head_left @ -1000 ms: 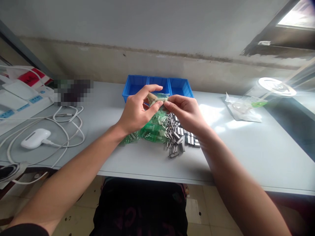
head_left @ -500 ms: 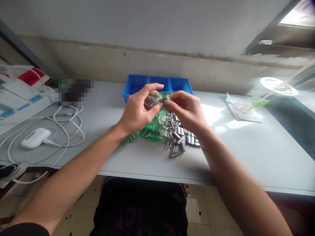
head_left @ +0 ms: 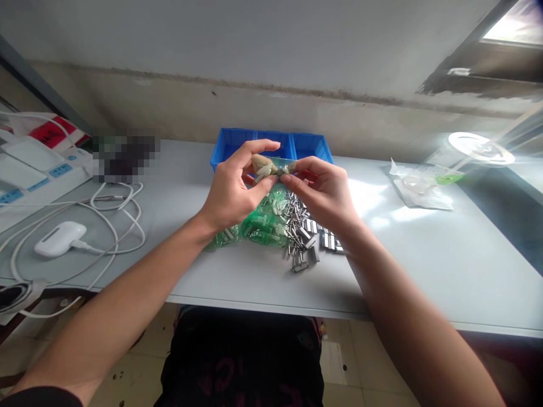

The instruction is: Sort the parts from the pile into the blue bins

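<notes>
White case [head_left: 60, 238] is lying toward left end of table [head_left: 445, 271], near front edge; white cable [head_left: 80, 245] is trailing from it. Power strip [head_left: 58, 173] is sitting farther back, blurred-out dark object [head_left: 127, 158] lying beside it. Clear packet [head_left: 419, 186] is resting near far right corner. Wall [head_left: 254, 45] is rising behind far edge.

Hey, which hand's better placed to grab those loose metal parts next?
Probably the right hand: it's nearer the metal parts, while the left hand sits nearer the green bags. Both hold a small bag, though.
</notes>
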The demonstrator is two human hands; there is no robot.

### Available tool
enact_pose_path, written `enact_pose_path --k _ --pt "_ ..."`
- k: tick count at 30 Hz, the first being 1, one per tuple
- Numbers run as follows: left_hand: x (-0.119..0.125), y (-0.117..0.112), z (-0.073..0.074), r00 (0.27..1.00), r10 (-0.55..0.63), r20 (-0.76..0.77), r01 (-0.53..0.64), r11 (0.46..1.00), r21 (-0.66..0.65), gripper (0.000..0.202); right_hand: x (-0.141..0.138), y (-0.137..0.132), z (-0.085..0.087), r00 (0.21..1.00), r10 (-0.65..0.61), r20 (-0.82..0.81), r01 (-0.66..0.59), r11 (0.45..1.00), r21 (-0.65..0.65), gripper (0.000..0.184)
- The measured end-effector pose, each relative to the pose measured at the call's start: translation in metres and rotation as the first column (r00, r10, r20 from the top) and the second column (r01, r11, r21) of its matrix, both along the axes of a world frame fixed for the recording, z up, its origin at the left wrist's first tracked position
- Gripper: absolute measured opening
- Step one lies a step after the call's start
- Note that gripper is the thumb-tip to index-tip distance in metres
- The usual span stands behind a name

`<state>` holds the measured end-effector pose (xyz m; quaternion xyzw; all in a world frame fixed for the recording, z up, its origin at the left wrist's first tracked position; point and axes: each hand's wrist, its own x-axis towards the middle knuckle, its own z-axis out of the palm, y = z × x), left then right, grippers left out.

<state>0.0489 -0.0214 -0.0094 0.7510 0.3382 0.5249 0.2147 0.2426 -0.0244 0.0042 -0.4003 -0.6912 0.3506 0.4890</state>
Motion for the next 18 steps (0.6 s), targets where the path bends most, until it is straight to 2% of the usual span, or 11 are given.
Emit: enact_pose_path --k 4,8,14,18 --pt "-0.0014 0.0004 -0.0005 1.0 -0.017 0.018 0.017 1.0 -0.015 0.044 0.0015 0.0002 -0.0005 0.998 0.045 -0.044 -0.046 0.998 -0.041 0.037" --pt "-0.0034 -0.0017 0.002 0.999 -0.017 -0.027 0.017 1.0 0.02 0.042 0.0023 0.0001 -0.0014 0.997 0.059 -0.046 -0.061 0.997 -0.037 0.041" --pt "-0.0022 -0.008 0.0076 0.995 -0.027 -0.094 0.033 0.997 0.067 0.049 0.0038 -0.0015 0.0002 0.999 0.054 -0.005 -0.054 0.999 0.001 0.041" --pt "-0.0021 -0.0086 0.0079 0.997 -0.031 -0.068 0.035 0.997 0.07 0.051 0.0017 -0.0032 0.001 0.998 0.06 -0.012 -0.06 0.998 -0.031 0.041"
